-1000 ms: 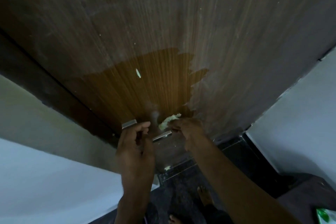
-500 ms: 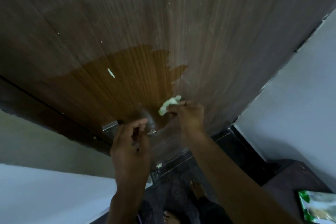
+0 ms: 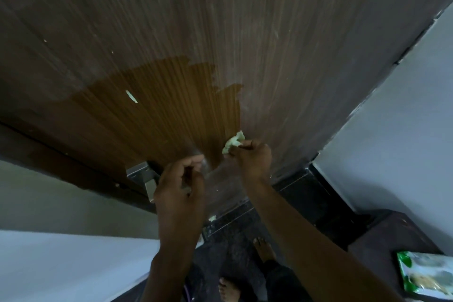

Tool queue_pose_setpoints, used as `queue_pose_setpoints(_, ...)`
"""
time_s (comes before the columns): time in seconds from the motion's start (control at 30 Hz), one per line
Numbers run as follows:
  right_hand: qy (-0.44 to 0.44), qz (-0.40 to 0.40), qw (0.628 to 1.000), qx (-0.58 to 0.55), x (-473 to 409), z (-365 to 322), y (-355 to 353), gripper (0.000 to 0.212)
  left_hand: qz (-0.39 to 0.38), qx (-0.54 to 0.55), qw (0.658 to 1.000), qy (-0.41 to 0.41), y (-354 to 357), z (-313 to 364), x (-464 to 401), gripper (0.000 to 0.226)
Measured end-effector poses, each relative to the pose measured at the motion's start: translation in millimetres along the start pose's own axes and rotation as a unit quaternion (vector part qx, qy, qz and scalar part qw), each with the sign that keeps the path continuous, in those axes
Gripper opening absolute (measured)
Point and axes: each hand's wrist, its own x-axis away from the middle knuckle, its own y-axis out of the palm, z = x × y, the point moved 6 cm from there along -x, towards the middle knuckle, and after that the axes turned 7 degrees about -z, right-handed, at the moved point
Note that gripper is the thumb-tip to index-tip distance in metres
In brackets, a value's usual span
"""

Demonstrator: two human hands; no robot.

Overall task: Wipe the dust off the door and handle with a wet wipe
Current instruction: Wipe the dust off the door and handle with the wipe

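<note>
Pinched in the right hand, the wet wipe has been carried from beside the handle, gripped by the left hand, onto the door, where dust awaits wiping

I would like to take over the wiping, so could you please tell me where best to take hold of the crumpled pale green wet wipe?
Pinch the crumpled pale green wet wipe at its lower end, coming from below right as the right hand does; its free upper bunch then faces the dusty brown wooden door.
</note>
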Motion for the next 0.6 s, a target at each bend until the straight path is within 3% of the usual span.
queue_pose_setpoints(0.17, -0.286, 0.015, 0.958, 0.009, 31, -82, 10, 0.018, 0.023, 0.074, 0.996, -0.046, -1, -9, 1, 0.034)
queue_pose_setpoints(0.27, -0.366, 0.027, 0.930, 0.034, 40, -90, 13, 0.017, 0.043, 0.080, 0.994, -0.068, -6, -15, 5, 0.033)
queue_pose_setpoints(0.33, -0.332, 0.051, 0.939, 0.071, 31, -62, 11, 0.020, 0.052, 0.072, 0.994, -0.067, -12, -17, 11, 0.030)
queue_pose_setpoints(0.47, -0.134, 0.058, 0.986, 0.077, 4, 23, 18, 0.022, 0.032, 0.058, 0.995, -0.080, -11, -29, 28, 0.026)
queue_pose_setpoints(0.53, -0.055, 0.014, 0.996, 0.075, -2, 58, 35, 0.014, 0.011, 0.044, 0.994, -0.100, -1, -41, 36, 0.036)
queue_pose_setpoints(0.6, 0.028, -0.084, 0.994, 0.056, 4, 88, 64, 0.011, -0.006, 0.031, 0.991, -0.126, 6, -54, 44, 0.041)
